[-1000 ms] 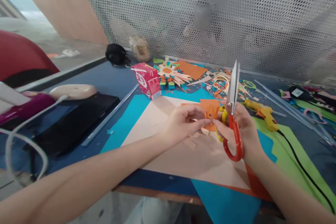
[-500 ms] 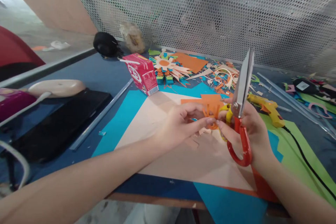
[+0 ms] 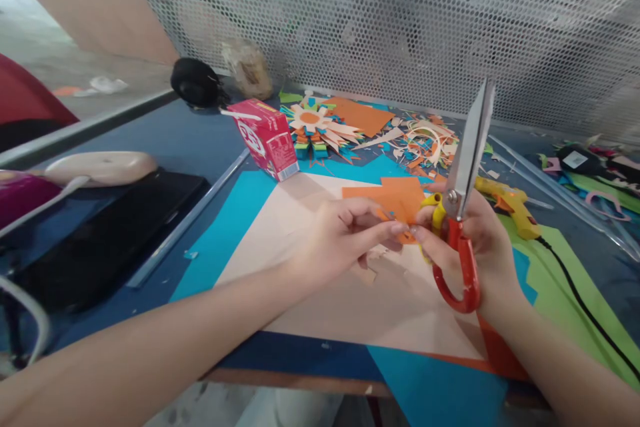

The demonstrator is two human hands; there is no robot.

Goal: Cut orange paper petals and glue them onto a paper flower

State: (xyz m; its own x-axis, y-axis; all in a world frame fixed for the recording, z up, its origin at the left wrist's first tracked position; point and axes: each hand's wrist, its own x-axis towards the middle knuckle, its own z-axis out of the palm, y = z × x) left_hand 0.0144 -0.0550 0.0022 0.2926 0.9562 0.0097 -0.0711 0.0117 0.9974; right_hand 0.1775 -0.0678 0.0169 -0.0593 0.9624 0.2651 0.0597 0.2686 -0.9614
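Note:
My left hand [image 3: 350, 233] pinches a small orange paper piece [image 3: 407, 238] between thumb and fingers. The thumb and fingertips of my right hand [image 3: 480, 253] meet the same piece from the other side. Hooked in the right hand is a pair of scissors [image 3: 467, 153], blades pointing up, with one red and one yellow handle. The fingers partly cover the paper piece. Behind it lies a flat orange sheet [image 3: 363, 193], and a large pale pink sheet [image 3: 320, 307] is under the hands with small scraps on it.
A pink drink carton [image 3: 267, 140] with a straw stands behind the left hand. Farther back are a layered paper flower [image 3: 313, 119] and many paper scraps [image 3: 425, 143]. A yellow glue gun [image 3: 515, 207] lies at right on green paper [image 3: 575, 293]. A black phone-like slab [image 3: 120, 233] lies left.
The orange piece has turned between my fingers, and its cut strips no longer stand up in view. The scissors have tilted slightly right. Both hands stay in nearly the same place.

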